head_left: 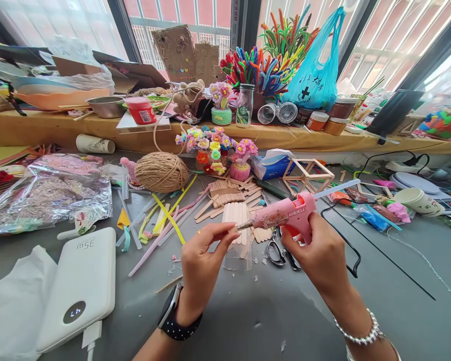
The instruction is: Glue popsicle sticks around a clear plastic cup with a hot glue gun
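My right hand (317, 250) is wrapped round the handle of a pink hot glue gun (281, 213), with a clear glue stick (340, 188) poking out of its back. The nozzle points left and meets the fingertips of my left hand (205, 255). Thumb and fingers of that hand are pinched together; what they hold is too small to make out. Behind the fingers, flat wooden craft sticks (235, 213) lie side by side over a clear plastic piece (244, 261). Black-handled scissors (275, 250) rest on the table under the glue gun, partly hidden by my right hand.
A white power bank (82, 286) sits at the left. Behind are a twine ball (161, 172), loose glue sticks, pipe-cleaner flowers (210, 145), a tissue pack (272, 164) and a wooden stick frame (308, 175). A black cord (355, 260) curves at right; the crowded ledge (143, 135) runs behind.
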A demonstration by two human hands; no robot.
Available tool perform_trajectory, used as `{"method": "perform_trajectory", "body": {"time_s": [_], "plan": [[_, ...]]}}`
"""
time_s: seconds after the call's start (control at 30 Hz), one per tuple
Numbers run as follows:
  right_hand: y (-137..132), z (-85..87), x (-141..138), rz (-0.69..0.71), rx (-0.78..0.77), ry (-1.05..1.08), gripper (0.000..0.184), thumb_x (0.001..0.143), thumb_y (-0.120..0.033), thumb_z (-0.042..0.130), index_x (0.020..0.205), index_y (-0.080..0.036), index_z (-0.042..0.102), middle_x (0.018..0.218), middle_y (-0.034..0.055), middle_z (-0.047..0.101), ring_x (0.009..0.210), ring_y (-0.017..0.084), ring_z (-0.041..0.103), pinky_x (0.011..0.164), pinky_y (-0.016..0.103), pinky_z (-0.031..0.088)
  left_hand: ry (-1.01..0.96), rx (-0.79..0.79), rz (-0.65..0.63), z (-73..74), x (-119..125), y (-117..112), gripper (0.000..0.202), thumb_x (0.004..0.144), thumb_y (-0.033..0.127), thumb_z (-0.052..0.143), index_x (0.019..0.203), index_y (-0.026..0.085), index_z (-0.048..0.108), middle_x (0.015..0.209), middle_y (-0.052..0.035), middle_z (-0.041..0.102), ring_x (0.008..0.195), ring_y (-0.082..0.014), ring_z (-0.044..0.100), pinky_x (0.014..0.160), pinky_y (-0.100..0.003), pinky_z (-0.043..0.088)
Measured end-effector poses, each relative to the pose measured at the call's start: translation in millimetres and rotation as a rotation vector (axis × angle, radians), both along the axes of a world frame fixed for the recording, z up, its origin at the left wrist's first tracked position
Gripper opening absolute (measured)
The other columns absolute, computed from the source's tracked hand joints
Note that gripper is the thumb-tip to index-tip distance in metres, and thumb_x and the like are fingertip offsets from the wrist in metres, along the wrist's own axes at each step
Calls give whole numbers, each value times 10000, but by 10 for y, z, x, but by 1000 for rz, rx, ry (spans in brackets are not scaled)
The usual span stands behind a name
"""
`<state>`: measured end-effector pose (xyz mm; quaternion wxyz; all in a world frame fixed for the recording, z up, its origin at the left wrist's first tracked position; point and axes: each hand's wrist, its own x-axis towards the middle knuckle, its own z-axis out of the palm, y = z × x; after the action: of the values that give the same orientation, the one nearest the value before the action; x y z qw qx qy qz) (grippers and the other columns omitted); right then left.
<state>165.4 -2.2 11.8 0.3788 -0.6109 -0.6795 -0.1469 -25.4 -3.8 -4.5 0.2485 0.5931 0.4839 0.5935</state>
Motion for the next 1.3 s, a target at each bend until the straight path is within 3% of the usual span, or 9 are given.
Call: {"method": "perform_trajectory", "body": {"time_s": [0.2,0.87,1.1,1.3], "plan": [[-2,-10,-23,14,37,-6,245,722,-357,555,669,-211,365,532,-58,394,454,100,382,450,224,324,-4,45,-9,-4,1,3,132,697,184,666,824,221,675,769,20,679,671,-106,634,652,-191,535],[-2,1,-20,16,-13,22,239,727,-380,549,676,-205,393,529,-60,393,441,94,367,439,220,317,-190,-88,-113,50,25,-11,141,695,166,672,815,240,669,743,54,673,654,-66,635,624,-118,519],[2,39,29,-7,1,26,262,722,-404,539,644,-211,382,522,-54,408,419,90,350,423,227,295,-253,-85,-160,48,15,2,153,719,140,647,833,240,664,885,38,695,834,-87,635,738,-132,515],[8,66,66,-16,-13,79,271,710,-404,553,633,-209,382,522,-50,448,408,83,385,422,221,312,-243,-82,-148,47,3,-19,181,721,144,645,865,252,672,890,40,706,803,-86,648,733,-133,520]]}}
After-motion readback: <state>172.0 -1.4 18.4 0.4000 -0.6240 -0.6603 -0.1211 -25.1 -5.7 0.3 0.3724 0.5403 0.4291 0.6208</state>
